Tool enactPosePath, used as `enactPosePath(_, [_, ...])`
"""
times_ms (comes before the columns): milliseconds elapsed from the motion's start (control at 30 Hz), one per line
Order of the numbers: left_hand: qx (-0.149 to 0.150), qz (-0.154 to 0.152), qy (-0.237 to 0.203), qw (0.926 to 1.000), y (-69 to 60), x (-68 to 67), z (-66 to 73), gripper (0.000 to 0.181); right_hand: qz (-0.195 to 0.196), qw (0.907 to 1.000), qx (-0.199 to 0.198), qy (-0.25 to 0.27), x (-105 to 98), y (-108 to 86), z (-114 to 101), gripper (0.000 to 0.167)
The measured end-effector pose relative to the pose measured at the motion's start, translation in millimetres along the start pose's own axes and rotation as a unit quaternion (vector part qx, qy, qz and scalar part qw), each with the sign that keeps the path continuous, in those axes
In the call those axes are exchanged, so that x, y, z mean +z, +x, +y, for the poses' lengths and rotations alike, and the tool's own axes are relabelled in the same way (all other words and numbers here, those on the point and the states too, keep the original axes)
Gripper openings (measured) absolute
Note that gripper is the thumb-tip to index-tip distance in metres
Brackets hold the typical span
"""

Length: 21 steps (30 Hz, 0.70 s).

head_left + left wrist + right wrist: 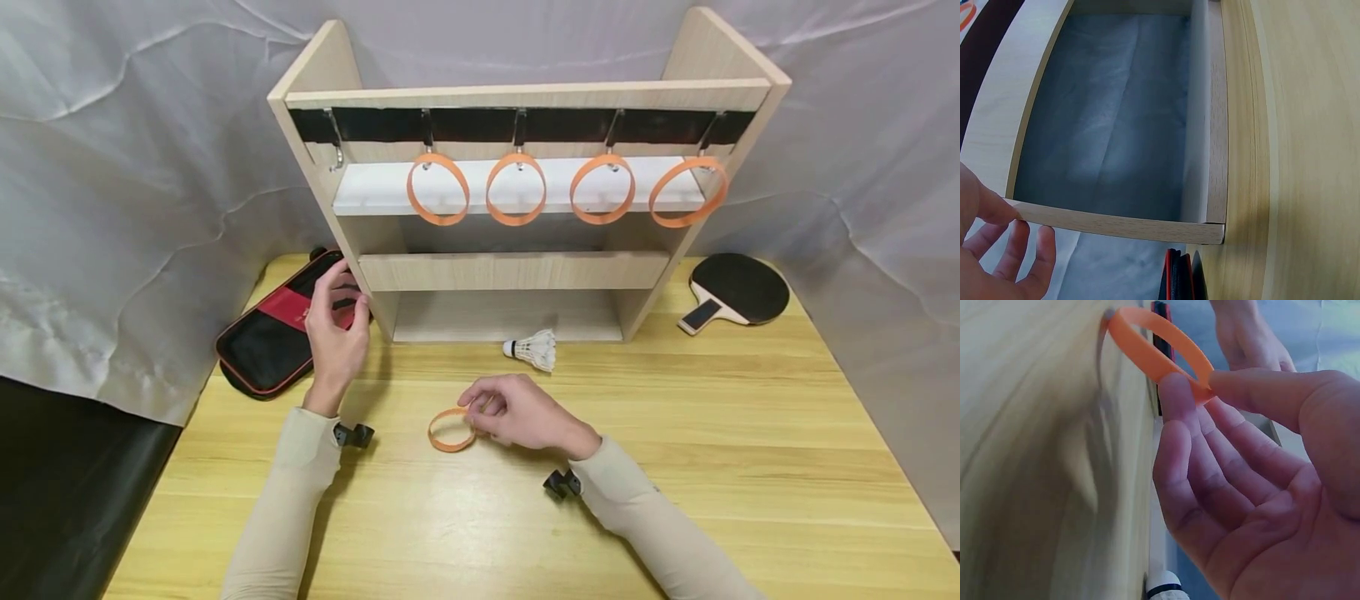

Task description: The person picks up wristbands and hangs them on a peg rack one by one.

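Note:
My right hand (521,412) pinches an orange ring (451,431) between thumb and fingers, low over the wooden table. The ring is tilted in the right wrist view, with its far edge by the tabletop; whether it touches is hard to tell. At the left side of the wooden shelf (513,272), my left hand (337,337) grips the panel edge, thumb (994,203) over it and the other fingers (1041,262) outside. Orange rings hang from several metal hooks on the shelf's black strip (480,125). The leftmost hook (337,150) bears no ring.
A shuttlecock (534,349) lies in front of the shelf's base. To the left, a black and red case (273,337) lies beside my left hand. A table tennis paddle (738,289) rests right of the shelf. Grey cloth (150,192) hangs behind and at the sides.

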<state>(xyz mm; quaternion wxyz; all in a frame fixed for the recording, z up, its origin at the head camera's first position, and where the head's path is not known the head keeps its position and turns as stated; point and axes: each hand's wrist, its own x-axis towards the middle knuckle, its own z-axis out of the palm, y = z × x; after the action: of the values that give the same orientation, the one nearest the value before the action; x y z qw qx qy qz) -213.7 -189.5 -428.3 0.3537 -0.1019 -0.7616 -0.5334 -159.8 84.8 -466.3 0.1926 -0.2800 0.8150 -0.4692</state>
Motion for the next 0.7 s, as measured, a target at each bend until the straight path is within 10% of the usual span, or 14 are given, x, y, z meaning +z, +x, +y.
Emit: enactPosePath(700, [-0.005,0.005,-0.001,1.0,-1.2,1.6,-5.8,0.053,0.113,0.9819,-0.014,0.152,-2,10.6,-17,0.029])
